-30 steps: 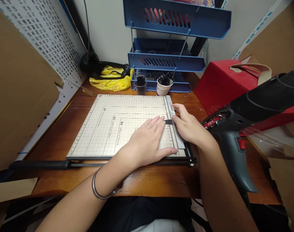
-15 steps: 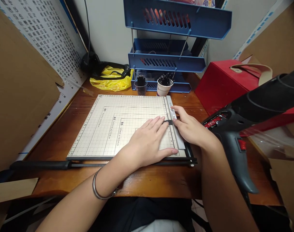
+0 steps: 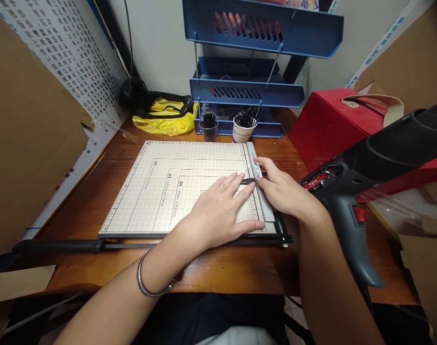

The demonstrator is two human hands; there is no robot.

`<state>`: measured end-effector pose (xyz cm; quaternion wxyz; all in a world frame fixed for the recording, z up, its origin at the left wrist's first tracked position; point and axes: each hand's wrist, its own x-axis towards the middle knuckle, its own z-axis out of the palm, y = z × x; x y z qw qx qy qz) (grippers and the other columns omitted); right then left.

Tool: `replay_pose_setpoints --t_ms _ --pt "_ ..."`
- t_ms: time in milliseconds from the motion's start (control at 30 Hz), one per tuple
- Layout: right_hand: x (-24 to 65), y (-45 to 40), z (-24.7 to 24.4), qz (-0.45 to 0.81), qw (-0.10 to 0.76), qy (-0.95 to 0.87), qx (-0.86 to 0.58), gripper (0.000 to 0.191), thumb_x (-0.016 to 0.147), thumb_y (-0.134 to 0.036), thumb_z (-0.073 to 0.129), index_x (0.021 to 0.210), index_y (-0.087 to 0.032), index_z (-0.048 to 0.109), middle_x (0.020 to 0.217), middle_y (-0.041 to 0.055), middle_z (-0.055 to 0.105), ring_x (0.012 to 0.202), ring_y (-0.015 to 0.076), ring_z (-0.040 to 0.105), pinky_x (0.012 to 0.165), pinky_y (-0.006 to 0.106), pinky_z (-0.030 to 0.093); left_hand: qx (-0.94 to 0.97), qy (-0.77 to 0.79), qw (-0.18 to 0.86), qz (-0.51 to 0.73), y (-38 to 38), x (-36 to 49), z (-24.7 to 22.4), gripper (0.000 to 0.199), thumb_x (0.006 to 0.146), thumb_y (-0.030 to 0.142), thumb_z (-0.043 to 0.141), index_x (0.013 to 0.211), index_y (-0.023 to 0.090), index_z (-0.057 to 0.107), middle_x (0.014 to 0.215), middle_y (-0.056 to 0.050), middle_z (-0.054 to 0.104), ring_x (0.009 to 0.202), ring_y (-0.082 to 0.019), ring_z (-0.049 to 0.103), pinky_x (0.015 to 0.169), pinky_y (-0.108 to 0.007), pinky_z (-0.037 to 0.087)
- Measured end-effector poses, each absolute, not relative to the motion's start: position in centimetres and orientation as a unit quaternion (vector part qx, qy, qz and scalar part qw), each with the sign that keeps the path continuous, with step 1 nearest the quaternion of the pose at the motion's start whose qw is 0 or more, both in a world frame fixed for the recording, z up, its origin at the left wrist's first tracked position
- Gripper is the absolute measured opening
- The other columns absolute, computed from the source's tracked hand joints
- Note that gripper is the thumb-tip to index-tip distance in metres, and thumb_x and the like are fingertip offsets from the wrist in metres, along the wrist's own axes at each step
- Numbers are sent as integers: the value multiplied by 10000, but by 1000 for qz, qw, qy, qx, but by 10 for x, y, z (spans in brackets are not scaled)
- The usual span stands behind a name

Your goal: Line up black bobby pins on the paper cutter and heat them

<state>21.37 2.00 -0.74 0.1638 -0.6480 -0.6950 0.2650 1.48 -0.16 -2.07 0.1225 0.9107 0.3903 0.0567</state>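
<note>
A paper cutter board [image 3: 139,191] with printed grid lines lies on the wooden table. My left hand [image 3: 218,211] rests palm down on its right part, fingers spread, the fingertips touching a small bunch of thin black sticks [image 3: 247,181]. The bunch lies against the grey metal ruler strip [image 3: 267,206] at the board's right edge. My right hand [image 3: 285,191] is at that strip, thumb and fingers apart, with one fingertip by the end of the bunch. The cutter's black handle [image 3: 60,246] lies low along the near side.
Behind the board stand a clear cup [image 3: 209,131] and a white paper cup [image 3: 243,132], both with black sticks. Beyond are blue tiered trays [image 3: 247,91] and a yellow bag [image 3: 164,125]. A red box [image 3: 329,120] and black-grey power tool [image 3: 348,211] are at right.
My left index finger has shifted slightly onto the right end of the black bunch. The right hand has stayed nearly still.
</note>
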Motion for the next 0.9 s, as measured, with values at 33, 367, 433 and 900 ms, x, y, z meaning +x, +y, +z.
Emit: replay_pose_setpoints --t_ms 33,367,433,900 --pt "213 20 -7 265 161 -694 -649 570 985 -297 394 1548 -212 373 1589 145 506 1396 352 545 1145 550 427 910 392 125 59 -2 15 -21 995 956 792 434 1641 84 296 1725 -197 238 1620 -311 190 1333 -452 150" --pt "198 15 -3 223 153 -697 -664 752 924 -453 550 1590 -164 354 1577 193 513 1395 393 550 1134 553 442 905 401 127 66 -2 16 -24 1091 935 795 482 1625 -18 250 1713 -212 252 1615 -305 215 1337 -430 141" --pt "197 15 -2 215 147 -693 -672 756 912 -461 563 1585 -180 366 1521 205 568 1340 417 595 1087 564 471 905 400 127 66 -2 16 -23 1088 936 795 481 1626 -13 250 1715 -209 246 1615 -305 215 1336 -433 145" --pt "205 16 -1 203 128 -717 -654 732 895 -410 563 1569 -206 364 1363 208 684 1182 430 683 952 526 520 905 400 133 63 -2 16 -21 1078 934 791 493 1630 2 254 1723 -190 225 1618 -294 208 1337 -425 140"
